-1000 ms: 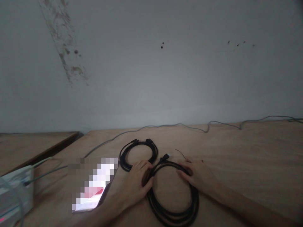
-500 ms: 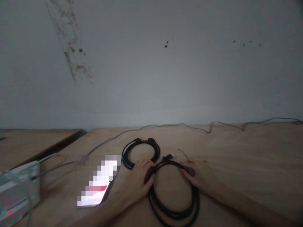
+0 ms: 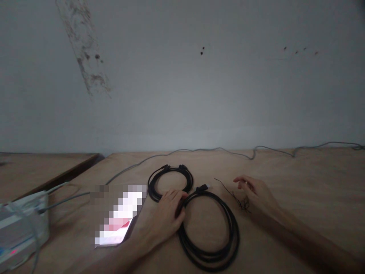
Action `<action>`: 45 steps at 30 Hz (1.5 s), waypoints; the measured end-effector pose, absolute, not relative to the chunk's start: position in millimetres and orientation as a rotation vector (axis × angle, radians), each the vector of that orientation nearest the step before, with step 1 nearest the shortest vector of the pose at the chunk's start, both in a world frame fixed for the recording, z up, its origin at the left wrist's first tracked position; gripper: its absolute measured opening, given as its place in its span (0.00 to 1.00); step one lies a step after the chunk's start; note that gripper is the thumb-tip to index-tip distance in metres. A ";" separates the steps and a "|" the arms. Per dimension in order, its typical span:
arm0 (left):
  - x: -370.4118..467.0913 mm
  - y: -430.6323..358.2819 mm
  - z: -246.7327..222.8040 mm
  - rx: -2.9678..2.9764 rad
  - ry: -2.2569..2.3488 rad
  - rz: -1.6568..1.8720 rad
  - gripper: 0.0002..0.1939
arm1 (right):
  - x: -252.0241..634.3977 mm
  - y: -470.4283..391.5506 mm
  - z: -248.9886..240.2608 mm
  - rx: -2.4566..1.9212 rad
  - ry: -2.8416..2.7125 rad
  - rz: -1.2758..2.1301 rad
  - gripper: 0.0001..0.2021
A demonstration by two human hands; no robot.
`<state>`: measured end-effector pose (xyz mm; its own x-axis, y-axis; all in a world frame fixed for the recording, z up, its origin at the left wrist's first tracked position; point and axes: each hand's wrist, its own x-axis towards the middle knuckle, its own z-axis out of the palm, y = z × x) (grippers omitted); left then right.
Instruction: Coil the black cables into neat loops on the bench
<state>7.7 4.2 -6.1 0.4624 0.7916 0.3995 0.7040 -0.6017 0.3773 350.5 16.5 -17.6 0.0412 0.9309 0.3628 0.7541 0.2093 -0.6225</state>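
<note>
A coiled black cable (image 3: 211, 260) with a connector plug (image 3: 202, 188) at its top lies flat on the table in front of me. My left hand (image 3: 169, 213) is closed around the coil's left side, thumb and fingers on the strands. To the right of the coil, my right hand (image 3: 255, 192) is raised a little, fingers loosely bent and apart, with nothing visible in them. Close beside it lies a small tangle of thin dark ties (image 3: 242, 204), one long strand reaching up and left. A second coiled black cable (image 3: 151, 190) rests just behind my left hand.
A lit phone (image 3: 121, 236), partly pixelated, lies left of my left forearm. At the far left stands a white box (image 3: 37, 224) with a red light and cords. A grey cord (image 3: 159, 155) runs along the back of the wooden table (image 3: 308, 194), near the wall.
My right hand has let go of the coil's right side and moved right and up, uncovering the tangle of ties. My left hand stays on the coil.
</note>
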 end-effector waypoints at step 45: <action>5.3 6.6 -4.4 2.539 1.284 0.756 0.18 | 358.0 15.7 -16.7 -1.708 -2.137 0.268 0.16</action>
<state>5.3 6.6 -4.4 0.4925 0.7955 0.3532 0.6945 -0.6037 0.3914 358.0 15.7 -16.7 -0.1813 0.9667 0.1806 0.8921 0.2390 -0.3836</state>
